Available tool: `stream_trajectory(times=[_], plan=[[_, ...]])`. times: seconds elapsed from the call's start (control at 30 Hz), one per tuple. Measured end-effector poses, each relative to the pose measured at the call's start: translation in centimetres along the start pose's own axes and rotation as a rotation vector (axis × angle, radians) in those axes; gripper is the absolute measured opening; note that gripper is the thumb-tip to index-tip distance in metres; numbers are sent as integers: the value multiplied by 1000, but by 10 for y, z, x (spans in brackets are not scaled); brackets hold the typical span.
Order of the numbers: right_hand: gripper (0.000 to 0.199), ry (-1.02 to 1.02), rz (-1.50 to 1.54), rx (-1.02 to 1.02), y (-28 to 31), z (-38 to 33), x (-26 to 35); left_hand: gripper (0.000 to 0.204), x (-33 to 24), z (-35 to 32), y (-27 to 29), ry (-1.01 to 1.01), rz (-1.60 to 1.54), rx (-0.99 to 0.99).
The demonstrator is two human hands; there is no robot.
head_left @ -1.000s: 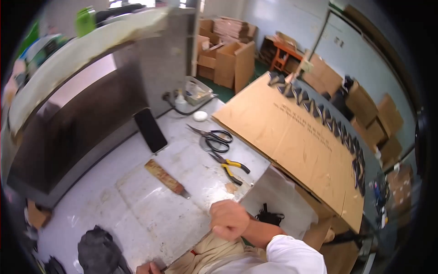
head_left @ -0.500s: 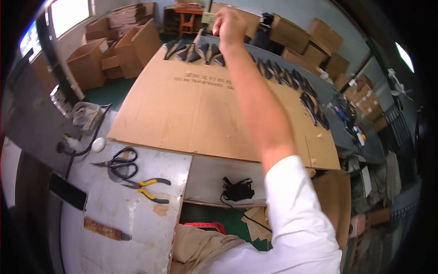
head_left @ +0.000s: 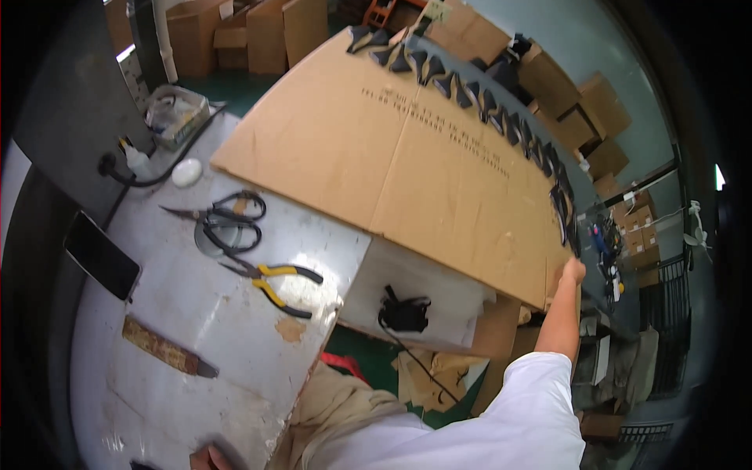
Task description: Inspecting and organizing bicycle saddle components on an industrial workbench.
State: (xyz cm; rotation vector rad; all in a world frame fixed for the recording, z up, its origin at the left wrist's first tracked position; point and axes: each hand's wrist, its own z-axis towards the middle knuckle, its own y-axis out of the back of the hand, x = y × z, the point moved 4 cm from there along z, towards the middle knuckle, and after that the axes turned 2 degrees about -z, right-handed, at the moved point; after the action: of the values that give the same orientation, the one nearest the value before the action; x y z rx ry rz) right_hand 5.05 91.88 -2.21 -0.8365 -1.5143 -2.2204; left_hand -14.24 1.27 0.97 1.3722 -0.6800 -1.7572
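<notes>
My right hand (head_left: 574, 270) is at the far right end of the arm's reach, fingers curled closed, beside the right edge of a large cardboard sheet (head_left: 313, 164). Whatever lies inside those fingers is hidden. Just beyond it ends a curved row of black, flared, glossy pieces (head_left: 431, 66) along the sheet's far and right edges; the nearest piece (head_left: 576, 235) almost meets the hand. Of my left hand (head_left: 207, 458) only a small part shows at the lower edge, over the metal tabletop, its fingers mostly cut off.
On the metal tabletop (head_left: 235, 313) lie black-handled scissors (head_left: 227, 215), yellow-and-black pliers (head_left: 274, 282), a wrapped-handle knife (head_left: 168, 348), a phone (head_left: 102, 254) and a white round object (head_left: 187, 172). A black corded bundle (head_left: 403, 309) sits on the shelf below. Cardboard boxes (head_left: 548, 82) stand behind.
My right hand has swung from the far side of the cardboard to its right edge. The view has turned and lowered. Part of my left hand has come in at the bottom.
</notes>
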Motion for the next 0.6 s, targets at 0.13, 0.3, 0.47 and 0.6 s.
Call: stream_trajectory(times=[0.13, 0.3, 0.47, 0.6], plan=[[68, 184, -474, -33, -20, -24, 20, 19, -5, 1, -9, 22, -44, 19], [86, 75, -486, 173, -24, -49, 49, 21, 0, 0, -13, 35, -71, 23], [88, 58, -536, 234, -10, -87, 54, 22, 4, -8, -11, 69, -101, -12], [91, 158, -517, 258, -7, -100, 39, 22, 2, -8, -9, 74, -103, -1]])
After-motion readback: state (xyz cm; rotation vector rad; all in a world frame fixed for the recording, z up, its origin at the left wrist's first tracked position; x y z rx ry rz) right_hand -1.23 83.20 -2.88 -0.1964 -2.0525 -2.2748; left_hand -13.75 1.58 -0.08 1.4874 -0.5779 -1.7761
